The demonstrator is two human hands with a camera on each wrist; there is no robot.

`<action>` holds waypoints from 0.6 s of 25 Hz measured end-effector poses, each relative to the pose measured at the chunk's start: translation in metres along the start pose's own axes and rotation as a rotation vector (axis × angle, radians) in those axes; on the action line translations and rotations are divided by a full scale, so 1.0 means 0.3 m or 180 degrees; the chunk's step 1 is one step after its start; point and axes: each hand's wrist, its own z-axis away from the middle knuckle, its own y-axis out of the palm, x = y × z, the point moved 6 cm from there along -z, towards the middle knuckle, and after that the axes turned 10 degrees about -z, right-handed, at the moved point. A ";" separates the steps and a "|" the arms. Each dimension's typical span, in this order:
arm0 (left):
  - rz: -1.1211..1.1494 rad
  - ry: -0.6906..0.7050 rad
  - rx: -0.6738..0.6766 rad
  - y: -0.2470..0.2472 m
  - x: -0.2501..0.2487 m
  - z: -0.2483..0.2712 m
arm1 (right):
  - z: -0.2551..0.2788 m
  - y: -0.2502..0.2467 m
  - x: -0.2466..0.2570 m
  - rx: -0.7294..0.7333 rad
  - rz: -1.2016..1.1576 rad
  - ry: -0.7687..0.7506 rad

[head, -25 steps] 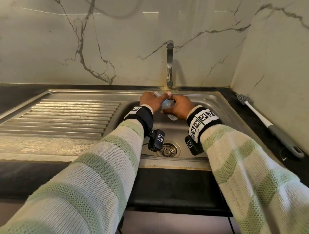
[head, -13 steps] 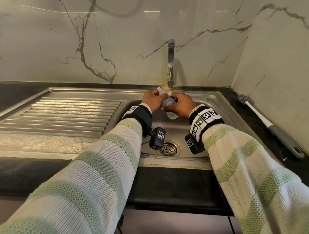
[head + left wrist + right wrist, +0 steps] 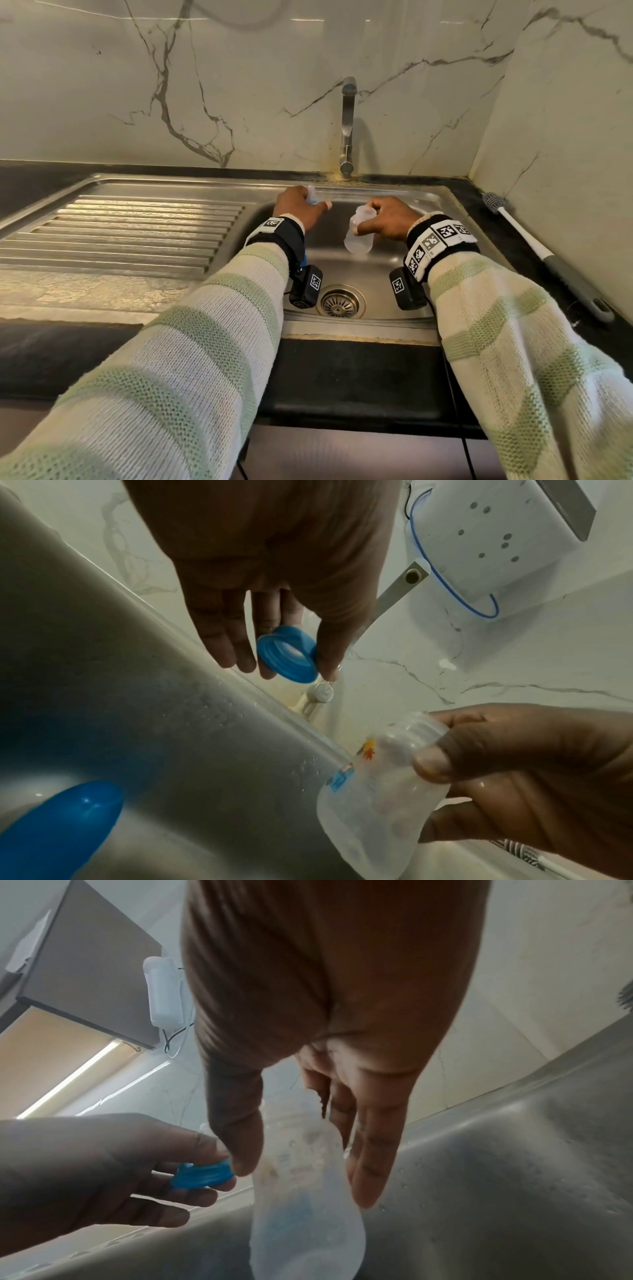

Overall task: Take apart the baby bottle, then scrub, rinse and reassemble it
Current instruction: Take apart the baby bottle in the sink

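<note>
My right hand grips the clear bottle body near its threaded neck, above the sink basin. Small coloured prints show on the bottle body in the left wrist view, and it looks frosted in the right wrist view. My left hand pinches the blue screw ring with the teat at the basin's back left rim; the teat pokes out above the fingers. The blue ring sits apart from the bottle, to its left.
A steel tap rises behind the basin. The ribbed drainboard lies to the left. A bottle brush with a grey handle lies on the black counter at right. The drain is at the basin's front. A blue object shows low in the left wrist view.
The hands were together on the joined bottle under the tap. Now they have drawn apart: the left carries the ring and teat left, the right holds the bottle body.
</note>
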 end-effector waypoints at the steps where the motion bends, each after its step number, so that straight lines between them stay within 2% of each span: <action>1: -0.0011 0.0028 0.0050 0.006 -0.004 0.001 | -0.001 0.000 -0.004 0.0057 0.0063 0.0018; 5: -0.0113 0.0016 0.0174 0.015 0.000 0.003 | 0.002 0.000 0.004 0.0203 0.0191 -0.0041; 9: -0.0236 0.0073 0.0277 0.022 -0.007 0.011 | 0.008 0.025 -0.024 0.0433 0.0138 0.0296; 15: -0.0449 0.0201 0.0494 0.053 -0.021 0.019 | -0.003 0.013 -0.014 0.0226 0.0412 0.0102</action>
